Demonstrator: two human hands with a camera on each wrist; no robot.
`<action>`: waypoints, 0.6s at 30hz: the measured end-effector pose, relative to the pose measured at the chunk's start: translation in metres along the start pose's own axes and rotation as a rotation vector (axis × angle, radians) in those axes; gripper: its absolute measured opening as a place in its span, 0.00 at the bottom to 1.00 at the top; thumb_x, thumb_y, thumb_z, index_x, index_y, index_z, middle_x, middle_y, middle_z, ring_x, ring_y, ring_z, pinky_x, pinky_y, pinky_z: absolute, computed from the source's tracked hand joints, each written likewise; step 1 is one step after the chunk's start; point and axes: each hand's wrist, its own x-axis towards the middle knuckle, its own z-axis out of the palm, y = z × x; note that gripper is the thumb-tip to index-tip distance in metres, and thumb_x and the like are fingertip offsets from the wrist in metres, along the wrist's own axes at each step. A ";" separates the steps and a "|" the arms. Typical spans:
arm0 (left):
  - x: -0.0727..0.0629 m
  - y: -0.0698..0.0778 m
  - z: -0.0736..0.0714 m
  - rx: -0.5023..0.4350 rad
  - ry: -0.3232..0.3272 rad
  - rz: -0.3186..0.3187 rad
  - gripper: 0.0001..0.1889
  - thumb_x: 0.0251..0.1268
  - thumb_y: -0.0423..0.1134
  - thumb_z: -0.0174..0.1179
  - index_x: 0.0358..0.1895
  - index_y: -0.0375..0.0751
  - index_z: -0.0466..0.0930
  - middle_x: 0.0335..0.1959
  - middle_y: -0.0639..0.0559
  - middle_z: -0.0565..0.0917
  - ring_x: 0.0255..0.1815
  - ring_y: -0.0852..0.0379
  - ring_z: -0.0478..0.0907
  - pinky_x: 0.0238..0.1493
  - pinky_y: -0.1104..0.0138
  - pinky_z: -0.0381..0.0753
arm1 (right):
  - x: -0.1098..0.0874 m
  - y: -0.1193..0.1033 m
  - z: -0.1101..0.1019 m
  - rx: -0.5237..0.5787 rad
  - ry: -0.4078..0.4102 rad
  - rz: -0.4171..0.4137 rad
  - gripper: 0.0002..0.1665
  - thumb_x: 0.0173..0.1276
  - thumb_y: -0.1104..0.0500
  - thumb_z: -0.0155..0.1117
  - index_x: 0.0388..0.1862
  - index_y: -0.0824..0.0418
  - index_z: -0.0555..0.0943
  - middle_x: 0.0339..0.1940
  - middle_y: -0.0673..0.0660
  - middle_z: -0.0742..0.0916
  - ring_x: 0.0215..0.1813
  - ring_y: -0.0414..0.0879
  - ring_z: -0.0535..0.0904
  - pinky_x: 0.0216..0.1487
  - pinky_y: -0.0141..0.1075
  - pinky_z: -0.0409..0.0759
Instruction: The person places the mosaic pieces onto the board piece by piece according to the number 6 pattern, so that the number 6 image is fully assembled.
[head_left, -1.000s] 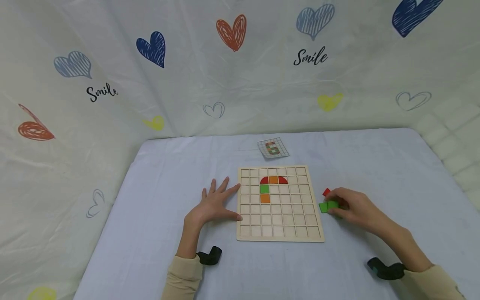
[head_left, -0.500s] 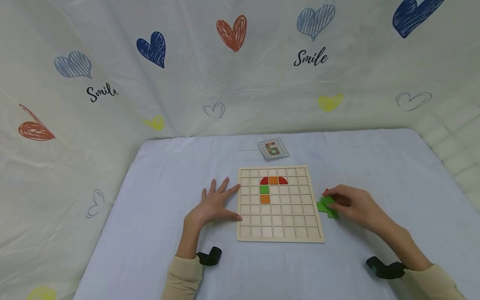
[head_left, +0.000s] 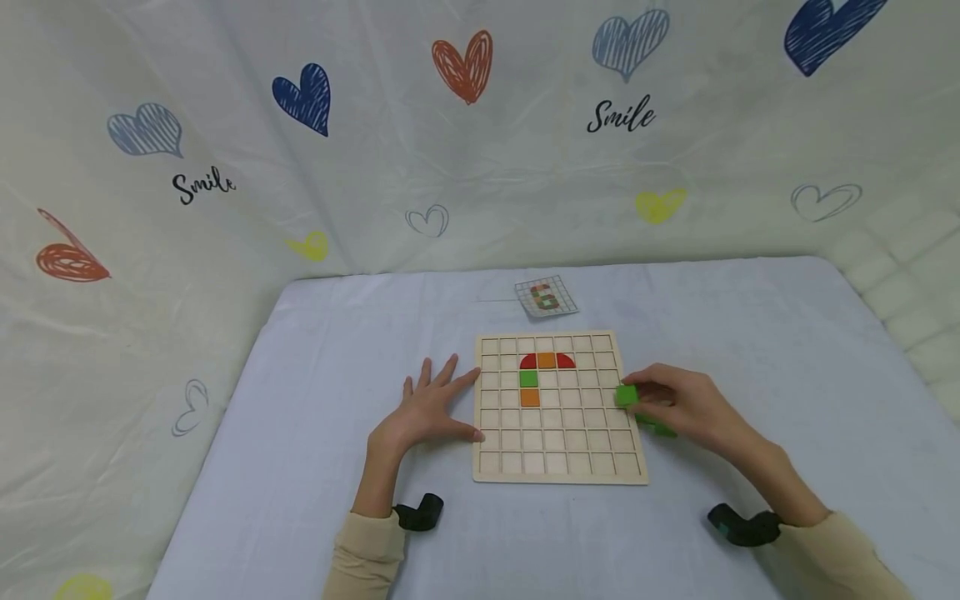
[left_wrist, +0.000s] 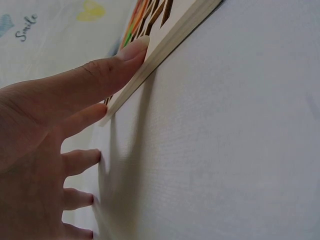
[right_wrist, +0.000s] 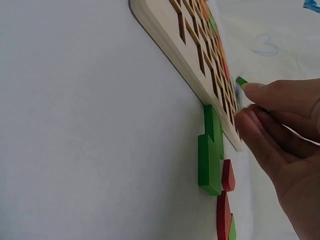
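Note:
A wooden grid board (head_left: 558, 478) lies mid-table, its upper cells holding two red quarter-round pieces, two orange squares and a green square (head_left: 528, 378). My left hand (head_left: 423, 414) has its fingers spread, with the thumb and index fingertips touching the board's left edge. Over the right edge of the board, my right hand (head_left: 690, 406) pinches a green square tile (head_left: 626, 396) between thumb and fingers. Beneath that hand, green blocks (right_wrist: 209, 165) lie against the board's side in the right wrist view.
Beyond the board lies a small card (head_left: 547, 297) printed with a coloured grid pattern. Red pieces (right_wrist: 228, 175) rest behind the green blocks, mostly hidden by the right hand in the head view. A white cloth covers the table, and a printed curtain (head_left: 480, 167) hangs behind.
My right hand has lifted a green square tile from the loose pieces and moved it left over the board's edge. The left hand stays in place.

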 end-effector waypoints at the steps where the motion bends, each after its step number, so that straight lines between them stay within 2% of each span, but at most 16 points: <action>1: 0.000 0.000 0.000 -0.001 0.000 0.000 0.52 0.52 0.58 0.78 0.81 0.61 0.60 0.87 0.47 0.46 0.85 0.32 0.29 0.78 0.31 0.34 | 0.001 0.000 0.001 -0.002 0.000 -0.001 0.19 0.59 0.67 0.78 0.50 0.62 0.87 0.45 0.53 0.90 0.41 0.40 0.85 0.43 0.32 0.87; 4: 0.000 0.000 0.000 -0.002 -0.003 -0.003 0.52 0.52 0.58 0.78 0.81 0.62 0.60 0.87 0.48 0.45 0.85 0.33 0.28 0.78 0.32 0.34 | 0.005 -0.002 0.003 -0.024 0.005 0.002 0.19 0.60 0.66 0.78 0.51 0.59 0.87 0.44 0.50 0.90 0.40 0.38 0.83 0.42 0.31 0.84; 10: 0.001 0.000 0.000 -0.001 -0.005 -0.002 0.52 0.52 0.58 0.77 0.81 0.61 0.60 0.87 0.47 0.45 0.85 0.32 0.29 0.78 0.31 0.34 | 0.010 -0.008 0.007 -0.019 0.019 0.004 0.19 0.59 0.63 0.80 0.50 0.57 0.88 0.43 0.49 0.89 0.41 0.43 0.82 0.43 0.33 0.83; 18: 0.000 0.000 0.000 -0.006 -0.008 -0.005 0.53 0.52 0.58 0.78 0.81 0.61 0.60 0.87 0.47 0.45 0.85 0.32 0.29 0.78 0.31 0.34 | 0.022 -0.008 0.018 -0.019 -0.012 0.000 0.19 0.59 0.59 0.81 0.50 0.54 0.89 0.42 0.46 0.88 0.42 0.45 0.81 0.43 0.37 0.81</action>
